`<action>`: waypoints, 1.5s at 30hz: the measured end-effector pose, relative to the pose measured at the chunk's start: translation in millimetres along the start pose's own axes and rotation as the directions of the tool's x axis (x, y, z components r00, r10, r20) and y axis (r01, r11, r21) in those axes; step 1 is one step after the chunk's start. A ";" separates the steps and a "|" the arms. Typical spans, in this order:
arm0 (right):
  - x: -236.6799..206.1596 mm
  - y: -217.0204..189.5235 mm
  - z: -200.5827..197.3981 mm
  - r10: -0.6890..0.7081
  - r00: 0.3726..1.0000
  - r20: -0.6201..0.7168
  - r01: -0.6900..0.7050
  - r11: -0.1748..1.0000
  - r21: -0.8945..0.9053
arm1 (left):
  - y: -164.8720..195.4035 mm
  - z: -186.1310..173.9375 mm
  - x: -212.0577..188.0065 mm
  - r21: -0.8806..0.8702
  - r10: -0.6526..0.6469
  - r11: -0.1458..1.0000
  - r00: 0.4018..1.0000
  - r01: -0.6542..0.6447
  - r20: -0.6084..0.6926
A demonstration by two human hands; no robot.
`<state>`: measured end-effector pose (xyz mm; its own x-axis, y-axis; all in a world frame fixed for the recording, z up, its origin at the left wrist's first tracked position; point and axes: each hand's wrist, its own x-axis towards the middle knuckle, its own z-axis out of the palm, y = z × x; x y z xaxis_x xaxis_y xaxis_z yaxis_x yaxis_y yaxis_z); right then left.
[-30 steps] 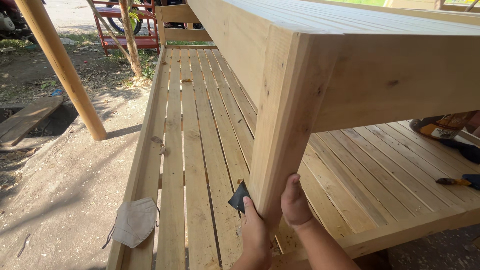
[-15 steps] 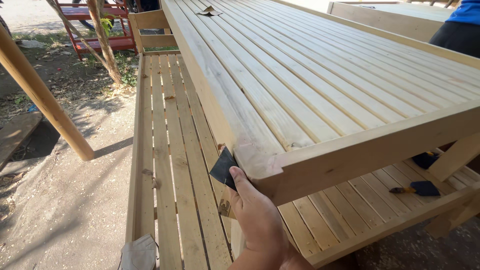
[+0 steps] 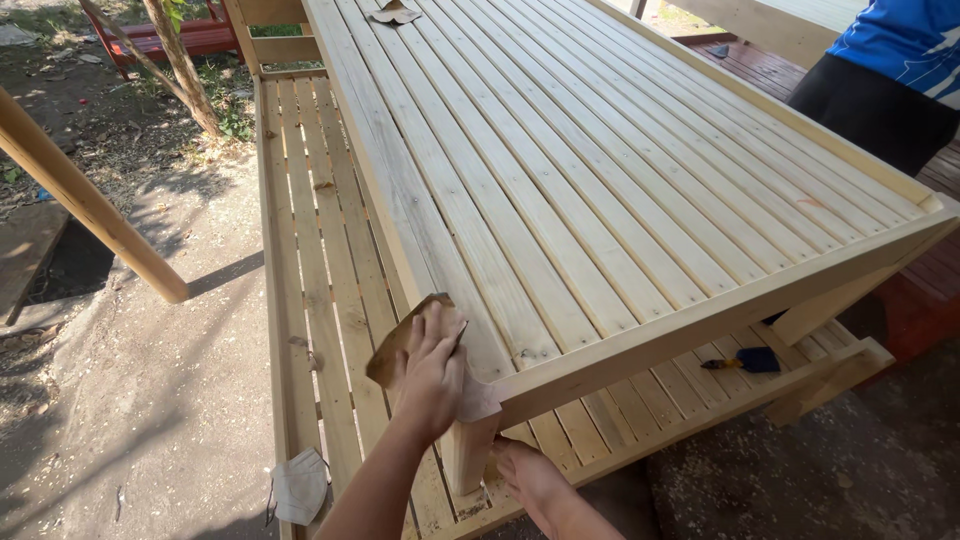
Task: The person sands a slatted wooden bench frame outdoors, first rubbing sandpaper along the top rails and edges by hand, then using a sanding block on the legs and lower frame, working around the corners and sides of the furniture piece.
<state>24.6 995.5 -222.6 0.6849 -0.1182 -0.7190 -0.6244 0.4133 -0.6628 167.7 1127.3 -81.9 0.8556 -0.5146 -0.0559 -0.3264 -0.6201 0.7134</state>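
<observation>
A brown sheet of sandpaper (image 3: 400, 340) lies against the near left corner of the slatted wooden tabletop (image 3: 620, 190), folded over the long left edge. The left hand (image 3: 432, 375) covers it from above — its fingers (image 3: 440, 325) lie close together and flat, pressing the sheet onto the wood. Just below, the right hand (image 3: 530, 478) rests at the foot of the corner leg (image 3: 468, 450), fingers loosely spread on the lower slatted shelf (image 3: 320, 260); it holds nothing that can be seen.

On that shelf, to the right under the tabletop, lies a small blue-handled tool (image 3: 745, 362). A white face mask (image 3: 298, 487) hangs over the shelf's near left edge, partly on the sandy ground (image 3: 150, 400). At the far end of the tabletop sits another scrap of sandpaper (image 3: 395, 13).

At the far right stands another person in a blue shirt (image 3: 905, 40) and dark trousers, close beside the table. A slanting wooden post (image 3: 85, 200) crosses the left side — beyond it, a thin tree trunk (image 3: 180, 65).
</observation>
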 end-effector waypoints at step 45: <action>-71.1 -171.6 2.9 -0.860 0.383 -0.337 0.425 0.488 -0.762 | 15.8 -13.4 -37.4 0.165 0.395 0.884 0.888 -0.437 0.237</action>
<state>84.1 935.6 -57.1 0.6729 -0.7049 0.2241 -0.2995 -0.5367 -0.7888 135.9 1144.7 -59.2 0.5355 -0.8419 0.0663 -0.7290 -0.4211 0.5396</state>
